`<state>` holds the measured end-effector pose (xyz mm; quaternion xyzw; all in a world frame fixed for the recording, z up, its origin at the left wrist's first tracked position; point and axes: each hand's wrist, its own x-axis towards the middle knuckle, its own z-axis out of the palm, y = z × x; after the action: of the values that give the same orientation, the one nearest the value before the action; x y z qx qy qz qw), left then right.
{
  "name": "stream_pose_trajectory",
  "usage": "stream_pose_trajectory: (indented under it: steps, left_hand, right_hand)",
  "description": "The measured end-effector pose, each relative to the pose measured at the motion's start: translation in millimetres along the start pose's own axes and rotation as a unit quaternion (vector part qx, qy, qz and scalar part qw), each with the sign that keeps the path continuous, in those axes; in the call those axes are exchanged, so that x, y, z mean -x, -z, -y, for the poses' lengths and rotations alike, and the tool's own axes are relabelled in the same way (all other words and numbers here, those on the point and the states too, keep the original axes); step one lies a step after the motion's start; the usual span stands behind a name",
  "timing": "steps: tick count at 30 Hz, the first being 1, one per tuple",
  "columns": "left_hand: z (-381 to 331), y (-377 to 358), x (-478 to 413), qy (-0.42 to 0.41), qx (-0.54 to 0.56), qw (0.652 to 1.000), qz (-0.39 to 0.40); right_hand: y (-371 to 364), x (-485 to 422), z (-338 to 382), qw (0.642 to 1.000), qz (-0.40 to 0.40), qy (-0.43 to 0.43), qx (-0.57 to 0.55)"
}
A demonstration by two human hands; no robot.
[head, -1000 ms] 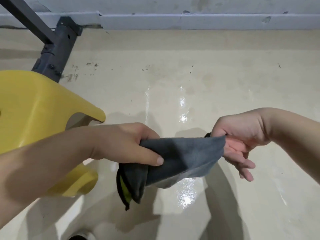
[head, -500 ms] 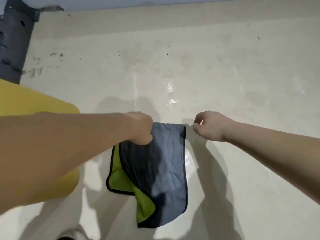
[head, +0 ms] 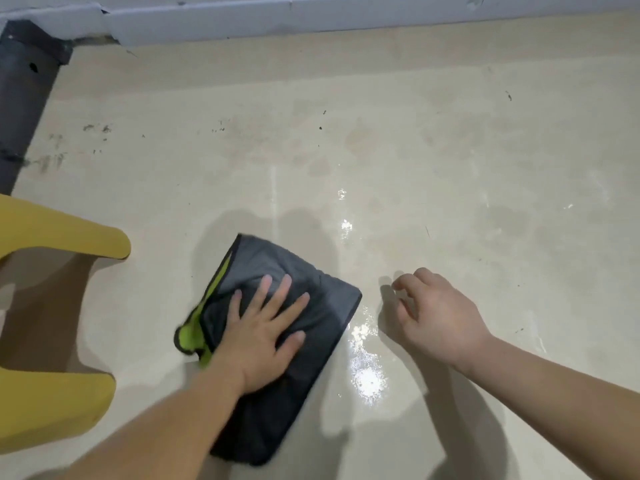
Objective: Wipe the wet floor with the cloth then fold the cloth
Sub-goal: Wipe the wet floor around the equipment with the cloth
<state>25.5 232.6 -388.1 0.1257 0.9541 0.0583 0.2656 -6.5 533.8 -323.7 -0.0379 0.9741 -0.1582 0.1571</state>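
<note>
On floor now, cloth [head: 304, 327] under left hand [head: 263, 337].

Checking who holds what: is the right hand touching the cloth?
No, the right hand hovers empty beside the cloth; only the left hand presses it.

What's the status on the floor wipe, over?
Left hand flat on the cloth, pressing it to the floor. Right hand empty, beside it. Wet patch right of cloth, unwiped. Yellow stool left, clear of path.

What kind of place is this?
Probably an indoor room, seen at floor level: a glossy beige floor with wet patches, a pale wall base along the far edge, and a yellow plastic stool.
</note>
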Motion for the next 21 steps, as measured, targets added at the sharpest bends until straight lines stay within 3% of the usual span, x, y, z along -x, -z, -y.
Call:
stream_pose_trajectory:
  steps: [2,6,10,13,16,19,21]
  left_hand:
    - [16.9,14.0,-30.0,0.020,-0.041,0.998,-0.036]
    - [-12.1,28.9,-90.6,0.194,0.050,0.977,-0.068]
    - [-67.6,19.8,-100.3,0.175,0.012,0.981,-0.081]
    - [-117.3,3.1,-83.0,0.068,-0.041,0.994,-0.074]
    - [-155.7,-28.2,-42.4,-0.131,-0.068,0.987,-0.065]
    - [-151.2,-54.0,-18.2,-0.381,-0.059,0.920,-0.072]
    - [-125.4,-42.8,-32.4,-0.452,-0.046,0.888,-0.066]
  right_hand:
    - [1.5,2.7,-11.6,1.000,-0.019,-0.006,-0.018]
    - [4.4,9.9,-29.7,0.998,-0.042,-0.037,-0.039]
    - [1.4,23.7,-44.2,0.990,-0.044,-0.116,-0.071]
    - [1.1,30.5,-49.7,0.987,-0.056,-0.138,-0.065]
    - [0.7,31.8,-53.9,0.988,-0.071,-0.130,-0.040]
    - [-0.1,28.0,-56.3,0.989,-0.074,-0.125,-0.016]
    - [-1.1,24.0,-55.0,0.990,-0.079,-0.118,-0.014]
